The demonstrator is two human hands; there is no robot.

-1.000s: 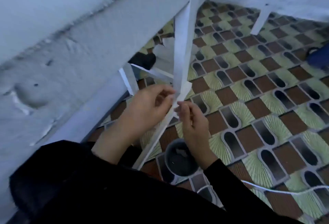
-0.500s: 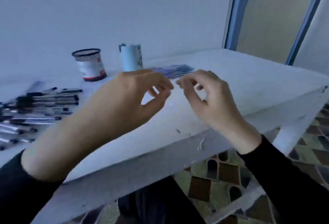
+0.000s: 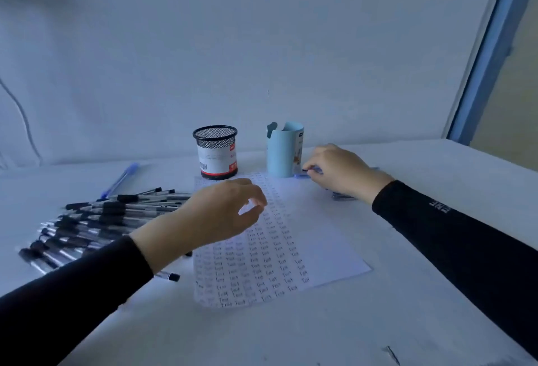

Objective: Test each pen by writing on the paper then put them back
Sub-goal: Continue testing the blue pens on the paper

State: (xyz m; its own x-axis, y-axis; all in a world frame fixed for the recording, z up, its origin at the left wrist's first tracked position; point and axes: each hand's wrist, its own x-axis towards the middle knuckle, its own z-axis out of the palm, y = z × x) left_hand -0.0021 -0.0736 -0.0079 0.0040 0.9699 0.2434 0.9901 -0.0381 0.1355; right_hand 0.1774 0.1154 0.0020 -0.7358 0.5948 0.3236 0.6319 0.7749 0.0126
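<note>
Head view: white desk [image 3: 291, 330] set against a pale wall.
Paper [image 3: 326, 237]: lies flat at the desk centre; rows of handwritten "Test" cover its left part.
Left hand [image 3: 221, 214]: hovers over the paper's upper left; fingers loosely curled, holding nothing.
Right hand [image 3: 340, 172]: at the paper's far right corner, just beside the blue holder [image 3: 283, 153]; fingers pinch a blue pen [image 3: 305, 171] low over the desk.
Black-capped pens [image 3: 102, 220]: heaped on the desk left of the paper, partly hidden by the left forearm.
Mesh cup [image 3: 215, 151]: upright at the paper's far edge, left of the blue holder.
Loose blue pen [image 3: 120, 179]: lies alone behind the heap.
</note>
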